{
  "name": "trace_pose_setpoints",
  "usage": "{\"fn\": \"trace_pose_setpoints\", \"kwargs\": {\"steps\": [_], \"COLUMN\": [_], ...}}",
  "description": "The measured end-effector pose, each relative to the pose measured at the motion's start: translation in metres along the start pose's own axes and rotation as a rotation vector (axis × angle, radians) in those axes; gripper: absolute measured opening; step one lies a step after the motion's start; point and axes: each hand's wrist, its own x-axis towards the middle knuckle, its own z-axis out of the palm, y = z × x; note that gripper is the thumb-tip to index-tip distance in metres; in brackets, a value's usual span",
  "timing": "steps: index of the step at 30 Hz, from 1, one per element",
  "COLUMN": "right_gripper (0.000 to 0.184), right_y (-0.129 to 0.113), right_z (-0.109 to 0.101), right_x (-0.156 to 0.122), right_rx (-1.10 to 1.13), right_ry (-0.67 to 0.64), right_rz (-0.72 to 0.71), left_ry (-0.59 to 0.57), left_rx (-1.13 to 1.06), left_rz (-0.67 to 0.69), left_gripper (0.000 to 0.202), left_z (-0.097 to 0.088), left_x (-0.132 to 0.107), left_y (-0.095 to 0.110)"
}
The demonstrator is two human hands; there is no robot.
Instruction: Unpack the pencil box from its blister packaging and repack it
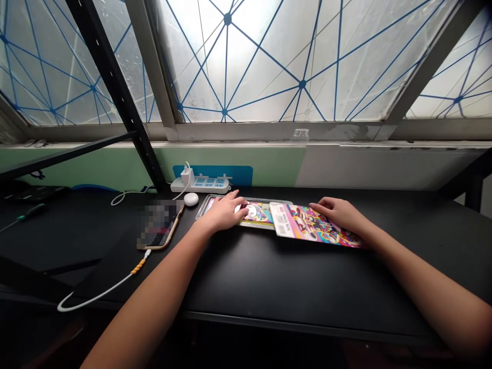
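Observation:
My left hand (224, 212) lies flat, fingers stretched out, on a clear plastic tray (283, 202) that holds a colourful picture sheet (259, 213). My right hand (340, 213) rests with fingers extended on a second colourful printed card (307, 226), which lies tilted on the black table (269, 277) and overlaps the tray's right end. Both forearms reach in from the bottom of the view.
A phone (159, 225) with a white charging cable (96, 294) lies left of the tray. A small white round object (191, 199) and a white power strip (202, 184) sit by the wall. A green-handled screwdriver (26, 213) lies far left. A black shelf post (115, 92) rises at the left.

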Motion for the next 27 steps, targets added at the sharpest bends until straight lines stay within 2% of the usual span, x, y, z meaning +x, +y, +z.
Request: {"fn": "trace_pose_setpoints", "kwargs": {"steps": [2,5,11,17,21,27], "right_gripper": [0.055,0.053,0.047,0.043,0.045,0.049], "right_y": [0.014,0.016,-0.017,-0.041,-0.033,-0.012], "right_z": [-0.004,-0.004,0.008,0.012,0.008,-0.003], "right_x": [0.006,0.002,-0.012,-0.024,-0.023,-0.016], "right_rx": [0.000,0.016,0.067,0.085,0.071,0.057], "right_ry": [0.021,0.027,0.017,-0.080,-0.128,-0.112], "right_rz": [0.041,0.038,-0.052,-0.090,-0.049,0.024], "left_ry": [-0.016,-0.020,0.034,0.059,0.055,0.048], "left_rx": [-0.005,-0.006,0.018,0.044,0.055,0.059], "left_rz": [0.025,0.054,0.068,0.077,0.082,0.067], "left_gripper": [0.040,0.037,0.036,0.033,0.034,0.038], "left_z": [-0.002,0.000,0.010,0.013,0.012,0.014], "left_x": [-0.002,-0.002,-0.001,-0.002,-0.002,-0.001], "left_y": [0.002,0.005,0.010,0.012,0.012,0.011]}}
